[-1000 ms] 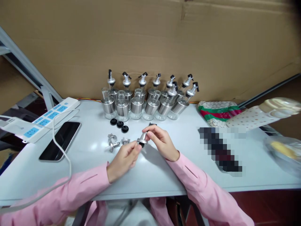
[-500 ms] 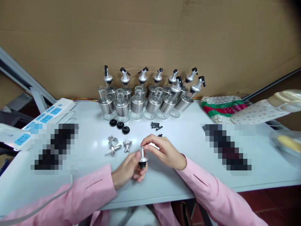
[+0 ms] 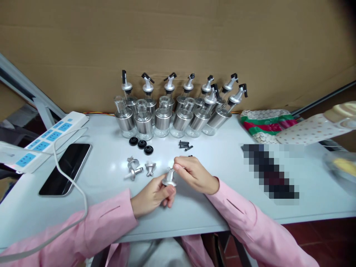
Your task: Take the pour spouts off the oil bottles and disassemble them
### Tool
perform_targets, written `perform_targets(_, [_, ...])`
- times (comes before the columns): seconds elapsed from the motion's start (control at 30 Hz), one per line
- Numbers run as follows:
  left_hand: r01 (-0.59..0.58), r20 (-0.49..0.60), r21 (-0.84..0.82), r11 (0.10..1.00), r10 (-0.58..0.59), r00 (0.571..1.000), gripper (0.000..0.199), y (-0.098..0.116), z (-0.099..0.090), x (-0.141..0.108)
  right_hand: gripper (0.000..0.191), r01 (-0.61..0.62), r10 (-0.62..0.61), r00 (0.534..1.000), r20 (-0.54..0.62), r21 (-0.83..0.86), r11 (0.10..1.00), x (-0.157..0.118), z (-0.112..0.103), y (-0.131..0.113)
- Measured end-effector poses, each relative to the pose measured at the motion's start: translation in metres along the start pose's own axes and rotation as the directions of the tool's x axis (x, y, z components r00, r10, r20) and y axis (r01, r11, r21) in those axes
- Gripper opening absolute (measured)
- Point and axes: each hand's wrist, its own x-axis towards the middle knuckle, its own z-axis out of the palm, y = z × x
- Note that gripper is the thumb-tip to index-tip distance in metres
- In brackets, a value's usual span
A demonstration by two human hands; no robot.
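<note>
Near the front of the table, my left hand [image 3: 154, 195] grips a silver bottle pourer [image 3: 169, 178] by its base, spout pointing up. My right hand [image 3: 196, 175] is closed at the spout's upper end, thumb and fingers pinched together; what sits between them is hidden. Left of the hands lie several loose silver pourer tops [image 3: 150, 168]. Behind those are three black stoppers [image 3: 142, 144]. A small group of black lever pieces [image 3: 184, 144] lies beyond my right hand.
Along the cardboard wall stand two rows of glass-and-steel bottles [image 3: 162, 122], several topped with pourers. A power strip [image 3: 52, 137], a phone [image 3: 66, 168] and a white cable [image 3: 72, 181] are at left. At right are a patterned bag [image 3: 268, 126] and a dotted bottle [image 3: 306, 129].
The pourer has turned in my left hand, and its black underside is now hidden. My left thumb has shifted down to its base. My right fingers have curled tighter at the spout.
</note>
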Motion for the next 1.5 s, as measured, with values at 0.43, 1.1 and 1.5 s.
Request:
perform_targets(0.43, [-0.024,-0.034,0.063,0.998,0.026,0.999,0.042,0.003,-0.001,-0.001,0.043,-0.098,0.095,0.995,-0.042,-0.086,0.991,0.000,0.003,-0.001])
perform_targets(1.1, [0.033,-0.145,-0.246,0.969,-0.071,0.987,0.039,-0.002,-0.002,-0.002,0.015,-0.016,0.008,0.985,-0.174,-0.045,0.999,0.002,-0.010,0.007])
perform_targets(1.5, [-0.012,-0.148,-0.345,0.939,-0.042,0.988,0.024,0.003,-0.004,-0.001,0.011,-0.389,0.377,0.921,-0.101,-0.162,0.907,-0.006,-0.057,0.041])
